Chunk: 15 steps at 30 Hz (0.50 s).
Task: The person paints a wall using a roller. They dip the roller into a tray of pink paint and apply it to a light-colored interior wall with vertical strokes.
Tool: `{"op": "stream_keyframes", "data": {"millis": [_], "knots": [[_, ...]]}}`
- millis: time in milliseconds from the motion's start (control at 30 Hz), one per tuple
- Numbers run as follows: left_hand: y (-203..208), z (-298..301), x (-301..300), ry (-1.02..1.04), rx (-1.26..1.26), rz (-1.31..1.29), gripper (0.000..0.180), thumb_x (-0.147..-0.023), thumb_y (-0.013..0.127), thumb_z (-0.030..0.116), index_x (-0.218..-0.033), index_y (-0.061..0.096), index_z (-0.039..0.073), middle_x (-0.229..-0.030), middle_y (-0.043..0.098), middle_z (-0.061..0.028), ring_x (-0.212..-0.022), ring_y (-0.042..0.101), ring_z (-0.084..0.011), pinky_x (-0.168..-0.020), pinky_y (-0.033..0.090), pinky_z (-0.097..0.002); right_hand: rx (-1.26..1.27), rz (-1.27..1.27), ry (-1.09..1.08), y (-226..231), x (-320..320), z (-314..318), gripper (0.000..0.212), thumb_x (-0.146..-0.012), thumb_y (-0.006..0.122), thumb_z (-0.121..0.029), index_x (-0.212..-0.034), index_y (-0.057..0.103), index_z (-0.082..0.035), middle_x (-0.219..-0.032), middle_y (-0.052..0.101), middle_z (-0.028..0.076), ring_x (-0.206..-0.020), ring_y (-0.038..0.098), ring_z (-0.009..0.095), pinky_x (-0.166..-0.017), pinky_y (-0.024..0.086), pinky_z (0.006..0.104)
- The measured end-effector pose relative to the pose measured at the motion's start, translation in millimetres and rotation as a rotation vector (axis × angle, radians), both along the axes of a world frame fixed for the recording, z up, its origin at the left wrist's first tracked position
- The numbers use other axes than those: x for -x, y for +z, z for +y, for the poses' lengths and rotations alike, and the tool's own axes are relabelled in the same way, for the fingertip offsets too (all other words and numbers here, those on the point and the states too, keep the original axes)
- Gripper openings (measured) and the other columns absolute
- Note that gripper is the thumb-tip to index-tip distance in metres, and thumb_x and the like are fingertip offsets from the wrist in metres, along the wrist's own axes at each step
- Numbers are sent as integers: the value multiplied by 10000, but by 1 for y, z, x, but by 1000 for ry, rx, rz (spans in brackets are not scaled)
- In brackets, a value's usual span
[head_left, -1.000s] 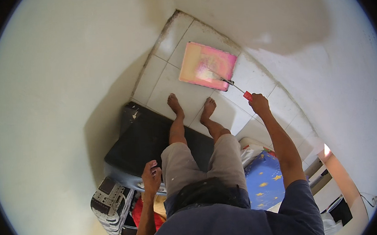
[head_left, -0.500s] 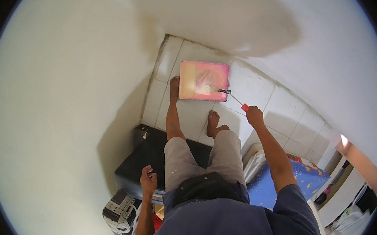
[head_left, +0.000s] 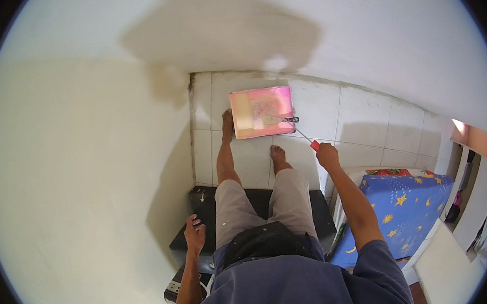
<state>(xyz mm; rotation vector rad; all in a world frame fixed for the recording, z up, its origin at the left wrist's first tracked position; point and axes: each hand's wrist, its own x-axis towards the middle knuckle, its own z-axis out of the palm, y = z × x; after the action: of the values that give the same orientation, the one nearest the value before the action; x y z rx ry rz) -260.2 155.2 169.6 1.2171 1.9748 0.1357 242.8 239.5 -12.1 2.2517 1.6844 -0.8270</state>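
Right hand closed round the red handle of what I take for a paint roller, its far end reaching over the right edge of the pink tray; left hand hangs loose, fingers parted, nothing visible in it. From my distant seat I see the tray on the tiled floor, near its far left corner. I judge the roller light and stiff, paint-slick toward the tray, so I'd grip only the handle; the tray, probably slippery inside, suits a hold on opposite rims
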Motion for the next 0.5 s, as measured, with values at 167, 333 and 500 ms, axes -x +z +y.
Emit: {"op": "stream_keyframes", "data": {"millis": [167,333,500], "knots": [[5,0,-7,-75,-34,-12,469,-767,580,73,-1213,439,52,-1034,590,-206,-860,632,-279,-742,516,-348,44,33,-148,18,-13,-43,158,-767,575,-139,-843,607,-4,-837,636,194,-763,646,332,-678,533,417],[20,4,-19,-70,91,-1,474,-772,571,30,-1226,435,57,-1077,581,-157,-921,610,-254,-778,506,-342,47,108,-309,41,-20,-97,233,-734,609,-220,-792,602,5,-789,620,231,-759,617,386,-682,500,460],[19,3,-10,-152,29,-1,468,-765,581,55,-1211,441,35,-1040,590,-185,-853,622,-262,-759,504,-344,-9,212,-381,64,-14,-162,260,-728,613,-234,-775,589,20,-776,607,249,-752,601,400,-660,473,465]]}}
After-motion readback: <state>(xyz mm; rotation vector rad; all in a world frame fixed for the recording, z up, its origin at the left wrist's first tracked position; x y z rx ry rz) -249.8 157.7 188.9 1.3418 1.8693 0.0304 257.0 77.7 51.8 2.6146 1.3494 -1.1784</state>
